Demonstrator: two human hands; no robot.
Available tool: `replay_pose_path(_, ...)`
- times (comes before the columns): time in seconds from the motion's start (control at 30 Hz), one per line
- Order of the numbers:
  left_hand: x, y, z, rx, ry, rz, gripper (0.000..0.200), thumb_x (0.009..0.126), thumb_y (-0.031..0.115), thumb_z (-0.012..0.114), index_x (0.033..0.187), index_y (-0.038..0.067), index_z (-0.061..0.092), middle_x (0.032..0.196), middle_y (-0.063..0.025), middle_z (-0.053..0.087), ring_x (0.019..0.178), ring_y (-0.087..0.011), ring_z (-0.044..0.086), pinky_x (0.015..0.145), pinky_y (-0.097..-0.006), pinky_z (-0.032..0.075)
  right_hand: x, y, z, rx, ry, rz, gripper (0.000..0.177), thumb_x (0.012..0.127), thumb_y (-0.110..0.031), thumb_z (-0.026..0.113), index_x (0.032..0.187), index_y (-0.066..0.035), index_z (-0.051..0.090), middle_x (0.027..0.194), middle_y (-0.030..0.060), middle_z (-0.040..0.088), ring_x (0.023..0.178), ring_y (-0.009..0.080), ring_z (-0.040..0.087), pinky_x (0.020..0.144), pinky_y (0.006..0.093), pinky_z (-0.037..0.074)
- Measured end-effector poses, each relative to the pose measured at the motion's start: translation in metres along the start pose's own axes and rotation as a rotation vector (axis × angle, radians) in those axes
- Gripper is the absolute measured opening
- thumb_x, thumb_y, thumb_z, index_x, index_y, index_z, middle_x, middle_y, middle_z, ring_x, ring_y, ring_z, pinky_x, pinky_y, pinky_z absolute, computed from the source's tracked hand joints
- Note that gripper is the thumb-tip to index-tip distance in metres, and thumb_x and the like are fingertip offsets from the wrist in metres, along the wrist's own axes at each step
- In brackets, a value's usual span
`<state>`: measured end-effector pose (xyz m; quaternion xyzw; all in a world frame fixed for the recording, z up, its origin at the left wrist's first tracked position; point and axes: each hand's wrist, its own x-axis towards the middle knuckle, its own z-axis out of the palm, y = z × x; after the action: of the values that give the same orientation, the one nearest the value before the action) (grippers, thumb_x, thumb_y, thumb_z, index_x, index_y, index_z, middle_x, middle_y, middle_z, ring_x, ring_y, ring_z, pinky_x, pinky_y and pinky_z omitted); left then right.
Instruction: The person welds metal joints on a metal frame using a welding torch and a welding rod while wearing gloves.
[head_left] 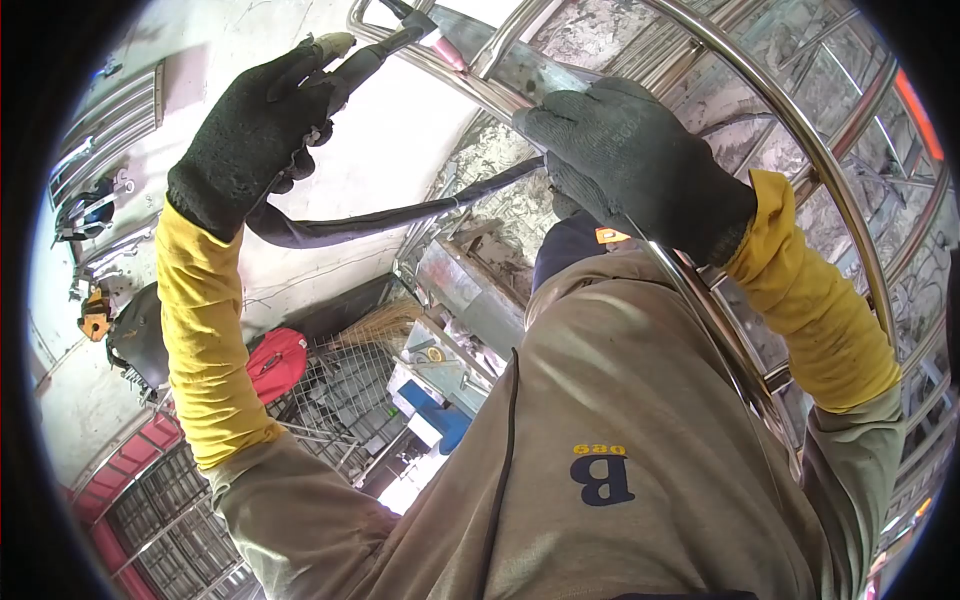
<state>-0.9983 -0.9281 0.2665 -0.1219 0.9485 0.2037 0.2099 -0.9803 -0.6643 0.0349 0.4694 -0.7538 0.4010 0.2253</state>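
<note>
My left hand (pixel 262 130), in a dark knit glove with a yellow sleeve cuff, is closed around the handle of a TIG welding torch (pixel 385 50). The torch's pink cup (pixel 449 52) points down at a polished steel tube frame (pixel 490 97), close to a joint. From below this hand a dark sheathed cable (pixel 400 215) sags across and passes behind my other hand. My right hand (pixel 630 150), gloved alike, is closed over the frame's tube beside a flat metal piece (pixel 510 55). Its fingertips are partly hidden.
Curved shiny tubes (pixel 800 120) arch around my right arm. A grey metal box (pixel 470 280) stands below on the stained floor. Further left are a straw broom (pixel 375 325), a red round object (pixel 277 365), a wire mesh basket (pixel 330 400) and a black bag-like item (pixel 140 335).
</note>
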Motion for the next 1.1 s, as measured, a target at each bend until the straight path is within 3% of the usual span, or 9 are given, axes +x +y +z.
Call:
replay_pose_path(0.07, 0.000, 0.000, -0.004, 0.014, -0.052, -0.013, 0.050, 0.111, 0.025, 0.057, 0.160, 0.018, 0.056, 0.086, 0.0017, 0.061, 0.056, -0.0039, 0.052, 0.048, -0.0187, 0.042, 0.000, 0.007, 0.009, 0.011, -0.009, -0.014, 0.033, 0.094, -0.015, 0.076, 0.125, -0.003, 0.072, 0.106, 0.0134, 0.075, 0.097, 0.0311, 0.071, 0.096, 0.0447, 0.056)
replay_pose_path(0.1, 0.005, -0.024, -0.012, 0.053, 0.034, 0.035, 0.058, 0.104, 0.022, 0.062, 0.160, 0.010, 0.054, 0.097, -0.0006, 0.066, 0.070, -0.0073, 0.058, 0.057, -0.0224, 0.051, -0.045, 0.046, 0.031, 0.818, 0.050, -0.158, 0.028, 0.099, -0.015, 0.072, 0.124, -0.003, 0.072, 0.102, 0.0096, 0.073, 0.097, 0.0262, 0.071, 0.090, 0.0392, 0.057)
replay_pose_path(0.2, 0.007, -0.030, -0.011, -0.052, 0.031, 0.092, 0.060, 0.104, 0.019, 0.061, 0.162, 0.008, 0.051, 0.099, -0.0010, 0.067, 0.068, -0.0081, 0.058, 0.059, -0.0227, 0.053, -0.052, 0.011, 0.042, 0.797, 0.305, 0.081, 0.021, 0.103, -0.014, 0.068, 0.121, -0.004, 0.072, 0.102, 0.0056, 0.071, 0.096, 0.0208, 0.068, 0.083, 0.0351, 0.056)
replay_pose_path(0.37, -0.005, 0.010, 0.009, 0.008, 0.010, -0.057, 0.058, 0.107, 0.022, 0.058, 0.163, 0.012, 0.050, 0.091, -0.0004, 0.063, 0.061, -0.0077, 0.053, 0.052, -0.0234, 0.046, 0.002, -0.008, -0.019, 0.084, -0.168, 0.099, 0.048, 0.093, -0.009, 0.076, 0.139, 0.001, 0.066, 0.127, 0.0206, 0.071, 0.113, 0.0389, 0.068, 0.102, 0.0491, 0.054)
replay_pose_path(0.5, -0.004, 0.005, 0.010, -0.016, 0.023, -0.082, 0.057, 0.109, 0.029, 0.059, 0.163, 0.013, 0.051, 0.085, 0.0000, 0.059, 0.056, -0.0069, 0.049, 0.047, -0.0235, 0.040, 0.000, -0.003, -0.009, 0.017, -0.019, 0.010, 0.034, 0.093, -0.016, 0.075, 0.124, -0.002, 0.071, 0.115, 0.0153, 0.074, 0.100, 0.0341, 0.069, 0.095, 0.0479, 0.054)
replay_pose_path(0.6, -0.005, 0.005, 0.010, -0.016, 0.026, -0.071, 0.056, 0.108, 0.031, 0.061, 0.161, 0.013, 0.053, 0.084, 0.0002, 0.058, 0.055, -0.0067, 0.049, 0.047, -0.0232, 0.040, 0.005, -0.003, -0.015, 0.029, -0.157, 0.057, 0.037, 0.093, -0.017, 0.075, 0.127, -0.002, 0.071, 0.112, 0.0148, 0.073, 0.098, 0.0340, 0.069, 0.094, 0.0472, 0.054)
replay_pose_path(0.93, -0.008, 0.007, 0.010, -0.085, 0.017, -0.068, 0.052, 0.108, 0.029, 0.062, 0.157, 0.014, 0.057, 0.081, 0.0011, 0.059, 0.055, -0.0060, 0.050, 0.047, -0.0226, 0.039, 0.004, 0.001, -0.011, 0.054, -0.065, 0.036, 0.035, 0.094, -0.017, 0.073, 0.127, -0.003, 0.072, 0.104, 0.0143, 0.074, 0.091, 0.0340, 0.070, 0.089, 0.0474, 0.056)
replay_pose_path(1.0, -0.009, 0.006, 0.014, -0.027, 0.047, -0.059, 0.047, 0.116, 0.040, 0.050, 0.160, 0.024, 0.058, 0.083, 0.0030, 0.058, 0.056, -0.0026, 0.044, 0.048, -0.0181, 0.035, 0.003, 0.001, -0.011, 0.055, -0.076, 0.040, 0.037, 0.094, -0.017, 0.073, 0.128, -0.003, 0.072, 0.103, 0.0142, 0.075, 0.092, 0.0335, 0.071, 0.090, 0.0471, 0.056)
replay_pose_path(1.1, -0.010, 0.006, 0.013, -0.005, 0.046, -0.052, 0.047, 0.116, 0.039, 0.051, 0.160, 0.024, 0.058, 0.083, 0.0031, 0.058, 0.056, -0.0026, 0.045, 0.047, -0.0187, 0.036, 0.005, 0.001, -0.012, 0.056, -0.092, 0.043, 0.037, 0.094, -0.017, 0.073, 0.129, -0.003, 0.072, 0.102, 0.0137, 0.075, 0.092, 0.0320, 0.072, 0.090, 0.0470, 0.056)
